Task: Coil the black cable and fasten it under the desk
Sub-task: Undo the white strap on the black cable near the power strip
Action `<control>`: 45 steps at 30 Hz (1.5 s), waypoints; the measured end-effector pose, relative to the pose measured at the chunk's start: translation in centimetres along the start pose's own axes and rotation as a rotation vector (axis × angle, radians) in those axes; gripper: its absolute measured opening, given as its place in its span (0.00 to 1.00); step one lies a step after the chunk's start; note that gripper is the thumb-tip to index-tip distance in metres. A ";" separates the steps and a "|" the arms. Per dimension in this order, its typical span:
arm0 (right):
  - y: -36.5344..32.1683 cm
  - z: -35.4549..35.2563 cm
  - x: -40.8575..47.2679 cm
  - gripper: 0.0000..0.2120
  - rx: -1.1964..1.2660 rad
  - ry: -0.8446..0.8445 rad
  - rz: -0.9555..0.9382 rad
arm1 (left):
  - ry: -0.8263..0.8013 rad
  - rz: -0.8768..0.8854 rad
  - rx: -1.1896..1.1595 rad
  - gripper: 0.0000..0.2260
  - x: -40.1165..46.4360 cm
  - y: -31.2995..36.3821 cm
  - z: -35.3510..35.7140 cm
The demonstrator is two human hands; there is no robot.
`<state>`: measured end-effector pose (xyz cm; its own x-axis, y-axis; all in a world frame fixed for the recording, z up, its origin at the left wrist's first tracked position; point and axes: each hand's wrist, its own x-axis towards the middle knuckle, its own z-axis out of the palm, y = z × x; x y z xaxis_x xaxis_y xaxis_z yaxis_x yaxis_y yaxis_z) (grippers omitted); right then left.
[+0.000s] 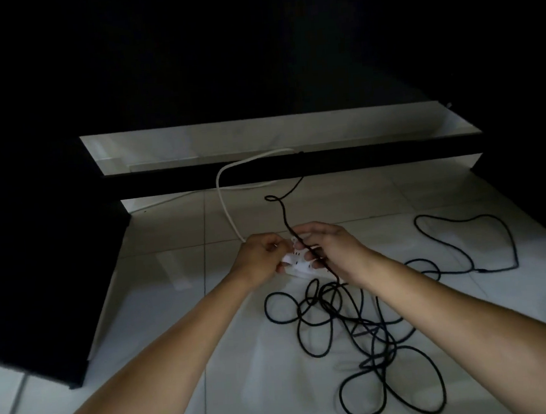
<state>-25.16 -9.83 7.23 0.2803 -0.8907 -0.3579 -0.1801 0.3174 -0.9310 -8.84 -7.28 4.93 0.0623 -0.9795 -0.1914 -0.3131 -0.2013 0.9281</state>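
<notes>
Both hands meet at the centre of the frame over a small white power strip (297, 261). The left hand (261, 253) has its fingers curled and pinches the strip's left end. The right hand (328, 245) curls around the strip's right side, and the black cable (365, 323) passes under or between its fingers; whether it truly grips the cable I cannot tell.

The cable's taut stretch runs from that hand up the frame, tilted slightly left, to a small kink, then bends right toward the dark worktop edge (359, 162) in the upper middle. The rest of the cable lies as loose overlapping loops on the tiled floor (244, 356) in the lower right of the frame, with a long slack run trailing to the right edge.

The likely trouble is that the crossed loops tighten into a knot if the cable is pulled through. A hard tug could also drag the far end, or snag the white cord (223, 197) just left of it.
</notes>
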 end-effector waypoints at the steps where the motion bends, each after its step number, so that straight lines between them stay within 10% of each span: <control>1: -0.5 0.0 -0.4 0.16 0.019 -0.009 -0.011 | 0.004 0.000 -0.020 0.08 -0.2 0.4 -0.2; 29: -3.0 1.9 -2.6 0.04 -0.339 0.136 -0.366 | 0.020 -0.021 -0.222 0.08 -3.6 4.3 -2.7; 45: -3.9 3.0 -3.2 0.07 -0.019 0.108 -0.214 | 0.048 -0.035 -0.297 0.06 -4.0 4.8 -3.1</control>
<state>-22.56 -7.25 11.84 0.2113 -0.9671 -0.1417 -0.1450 0.1124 -0.9830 -7.64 -4.36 11.15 0.1154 -0.9694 -0.2166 -0.0199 -0.2202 0.9752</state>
